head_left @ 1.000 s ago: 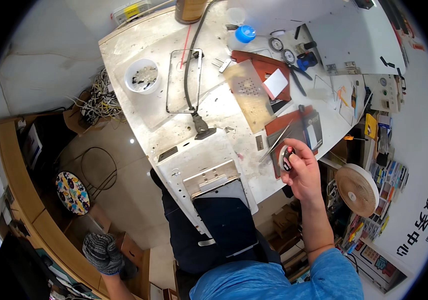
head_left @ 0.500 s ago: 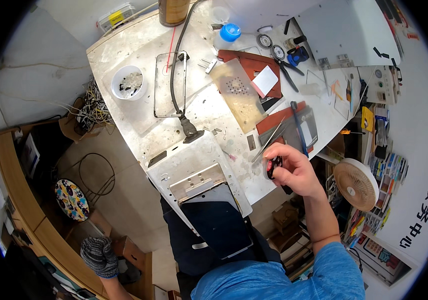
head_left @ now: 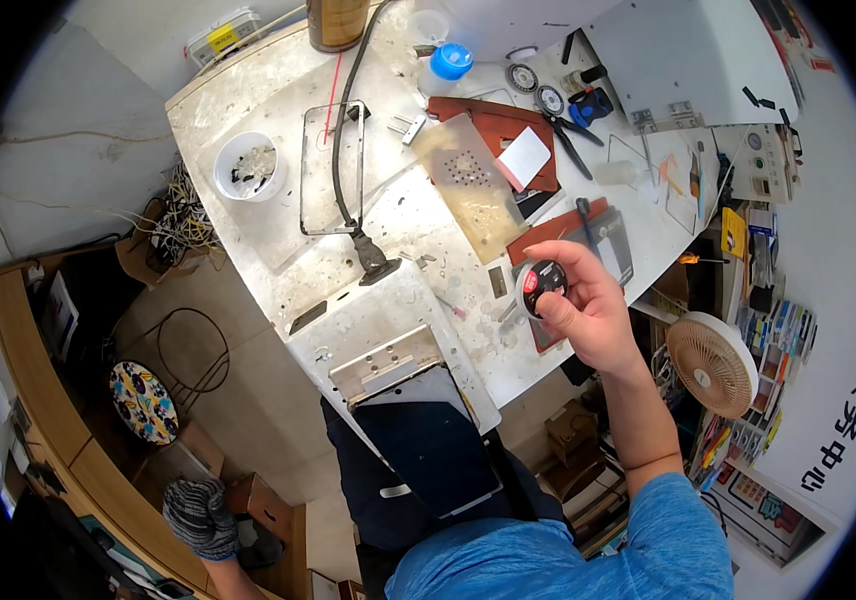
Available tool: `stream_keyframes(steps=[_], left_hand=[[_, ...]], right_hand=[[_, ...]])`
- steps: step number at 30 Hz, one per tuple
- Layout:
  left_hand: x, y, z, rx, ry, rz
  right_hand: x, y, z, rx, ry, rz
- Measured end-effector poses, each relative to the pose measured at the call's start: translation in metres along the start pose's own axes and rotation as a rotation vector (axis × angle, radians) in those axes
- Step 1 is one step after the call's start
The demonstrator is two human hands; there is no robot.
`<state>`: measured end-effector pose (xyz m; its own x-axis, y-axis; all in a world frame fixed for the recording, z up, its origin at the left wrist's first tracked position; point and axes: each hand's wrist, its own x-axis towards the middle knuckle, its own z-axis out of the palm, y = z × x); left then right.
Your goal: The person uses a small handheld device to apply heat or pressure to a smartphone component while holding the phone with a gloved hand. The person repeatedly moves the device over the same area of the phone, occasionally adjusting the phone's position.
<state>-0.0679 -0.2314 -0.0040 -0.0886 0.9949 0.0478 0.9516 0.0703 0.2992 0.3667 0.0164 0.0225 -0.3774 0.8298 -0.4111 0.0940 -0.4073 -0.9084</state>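
In my right hand [head_left: 588, 315] is a small round black disc-shaped case [head_left: 548, 283] with a red patch, pinched between thumb and fingers above the bench's near right edge. Its printed face is turned up; I cannot tell what is inside. My left hand [head_left: 200, 515], in a grey knitted glove, is low on the left beside a brown cardboard box [head_left: 263, 503]. How its fingers are set does not show. Between the hands, a dark tablet-sized panel [head_left: 428, 440] lies slanted on a white metal machine [head_left: 348, 325] at the bench's front.
A white tub of scraps [head_left: 250, 165], a thin black rectangular frame [head_left: 305, 190] and a black cable [head_left: 338, 130] occupy the bench's left. Red-brown sheets [head_left: 458, 108], pliers [head_left: 573, 150] and a blue-capped bottle [head_left: 451, 62] lie farther back. A fan [head_left: 713, 365] stands right.
My right hand has moved up slightly and turned the round case, so its black-and-red face shows more fully. My left hand has barely moved.
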Motion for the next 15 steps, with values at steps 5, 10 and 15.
stream_keyframes(steps=[5,10,15], left_hand=[[-0.003,0.000,-0.002,-0.014,-0.027,-0.009],[-0.028,-0.004,0.003,0.053,-0.038,-0.038],[-0.047,0.000,-0.003,0.077,-0.181,-0.157]], right_hand=[[0.004,0.003,0.003,0.043,0.024,-0.070],[0.002,0.003,0.005,0.022,0.047,-0.013],[-0.002,0.003,0.005,-0.017,0.065,0.043]])
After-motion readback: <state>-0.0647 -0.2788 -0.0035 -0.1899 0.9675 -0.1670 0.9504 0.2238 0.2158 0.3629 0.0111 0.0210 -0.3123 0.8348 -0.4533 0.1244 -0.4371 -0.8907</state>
